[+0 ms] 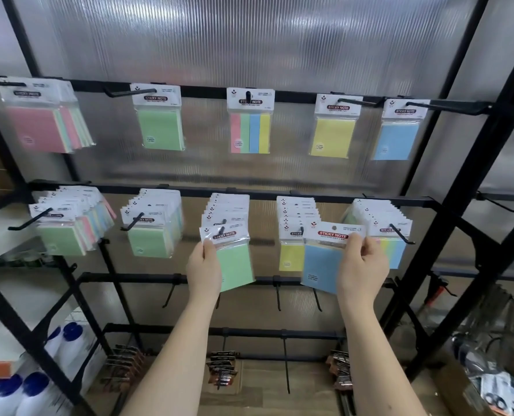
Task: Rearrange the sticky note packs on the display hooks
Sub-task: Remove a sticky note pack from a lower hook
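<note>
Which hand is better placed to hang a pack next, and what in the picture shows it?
Probably the right hand: its blue pack is off any hook, hole free, near the yellow-stack hook. The left hand grips a green pack seemingly on its hook.

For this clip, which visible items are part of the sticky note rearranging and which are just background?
Part of the job:
- blue pack, off its hook, pinched by the right hand
- green pack, held by the left hand
- yellow packs on the neighbouring hook
- top-row blue pack

Background:
- white bottles with blue caps
- battery cards on the low hooks
</note>
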A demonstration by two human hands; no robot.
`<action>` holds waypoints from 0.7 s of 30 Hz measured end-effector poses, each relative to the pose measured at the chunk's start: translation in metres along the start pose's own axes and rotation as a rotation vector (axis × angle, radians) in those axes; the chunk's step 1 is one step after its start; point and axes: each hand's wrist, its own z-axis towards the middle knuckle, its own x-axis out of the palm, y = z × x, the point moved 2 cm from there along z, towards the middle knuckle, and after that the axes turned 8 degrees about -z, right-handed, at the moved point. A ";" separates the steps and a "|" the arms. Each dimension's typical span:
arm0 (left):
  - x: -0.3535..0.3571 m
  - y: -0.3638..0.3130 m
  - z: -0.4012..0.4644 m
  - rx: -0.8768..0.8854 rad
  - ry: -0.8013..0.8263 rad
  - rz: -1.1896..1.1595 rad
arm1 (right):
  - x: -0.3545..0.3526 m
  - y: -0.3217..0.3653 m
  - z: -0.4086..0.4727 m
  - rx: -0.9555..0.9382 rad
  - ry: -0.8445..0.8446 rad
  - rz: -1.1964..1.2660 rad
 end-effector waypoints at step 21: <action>0.062 -0.058 -0.040 0.269 -0.159 0.247 | -0.066 -0.001 0.077 -0.236 0.087 0.069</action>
